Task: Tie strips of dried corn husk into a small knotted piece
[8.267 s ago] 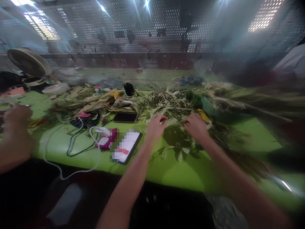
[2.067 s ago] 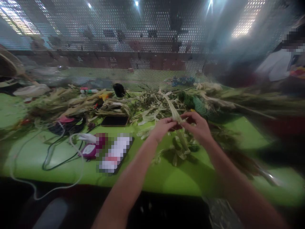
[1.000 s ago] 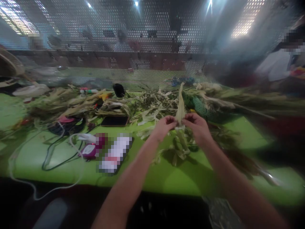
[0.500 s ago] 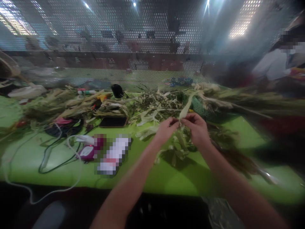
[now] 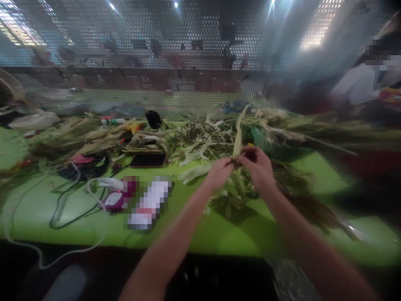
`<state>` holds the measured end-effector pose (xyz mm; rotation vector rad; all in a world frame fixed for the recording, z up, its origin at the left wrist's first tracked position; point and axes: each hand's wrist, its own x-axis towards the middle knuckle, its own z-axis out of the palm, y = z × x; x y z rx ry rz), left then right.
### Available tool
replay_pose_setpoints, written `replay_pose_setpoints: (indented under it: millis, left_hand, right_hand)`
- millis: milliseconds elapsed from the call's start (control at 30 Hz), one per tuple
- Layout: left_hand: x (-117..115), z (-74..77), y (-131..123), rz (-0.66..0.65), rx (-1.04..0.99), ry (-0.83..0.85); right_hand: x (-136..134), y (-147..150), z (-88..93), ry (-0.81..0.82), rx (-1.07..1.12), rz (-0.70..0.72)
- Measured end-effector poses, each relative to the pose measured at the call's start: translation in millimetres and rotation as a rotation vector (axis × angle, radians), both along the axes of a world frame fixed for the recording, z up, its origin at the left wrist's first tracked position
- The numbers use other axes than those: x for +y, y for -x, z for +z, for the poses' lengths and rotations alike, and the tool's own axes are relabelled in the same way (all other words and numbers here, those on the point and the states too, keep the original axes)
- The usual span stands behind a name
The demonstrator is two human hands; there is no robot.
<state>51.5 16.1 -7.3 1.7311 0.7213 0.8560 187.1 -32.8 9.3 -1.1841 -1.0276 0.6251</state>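
Left hand (image 5: pixel 221 172) and right hand (image 5: pixel 259 167) meet at the fingertips, pinched together around the lower part of a pale husk strip (image 5: pixel 238 136), which rises from between them and leans right at its top. Since the hold is so narrow, the strip could crease or split right at the pinch if one hand pulls harder than the other (whether it is dry or supple, I cannot tell). Pale leafy pieces (image 5: pixel 230 202) show below the hands, over the counter (image 5: pixel 216 238); the fingers hide whether they join the strip, and if they do, a quick tug might tear the joint. Just beyond the hands lies a heap of leaf scraps (image 5: pixel 208 133), with a green dotted container (image 5: pixel 266 142) beyond the right hand, so the strip's loose upper end could snag there if it swings. A broad pale leaf (image 5: pixel 194 173) rests just beside the left hand, where a sideways sweep of the wrist could crush it. Farther left of that hand lie a lit phone (image 5: pixel 150 205) and a purple charger block (image 5: pixel 114 200); a careless elbow could nudge the phone toward the counter's near edge.
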Motion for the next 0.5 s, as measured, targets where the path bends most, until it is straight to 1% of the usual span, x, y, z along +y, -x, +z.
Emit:
replay_pose_setpoints:
  millis: [67, 167, 200, 267, 367, 500]
  left_hand:
    - [0.7, 0.9, 1.3, -0.032, -0.047, 0.08]
    - [0.1, 2.8, 2.9, -0.066, -0.078, 0.128]
    - [-0.4, 3.3, 3.1, -0.078, -0.087, 0.138]
    - [-1.2, 3.8, 3.2, -0.105, -0.116, 0.179]
    - [-1.4, 3.7, 2.8, -0.126, -0.162, 0.256]
    - [0.0, 3.4, 3.7, -0.132, -0.155, 0.287]
  right_hand:
    - [1.1, -3.1, 0.0, 0.013, 0.029, 0.056]
    - [1.9, -5.7, 0.4, 0.102, 0.093, 0.189]
    - [1.9, -5.9, 0.5, 0.129, 0.101, 0.209]
    - [1.4, -5.6, 0.5, 0.132, 0.099, 0.181]
    - [0.1, -4.2, 0.8, 0.07, 0.075, 0.096]
    - [-1.6, -2.4, 2.6, 0.058, 0.038, 0.072]
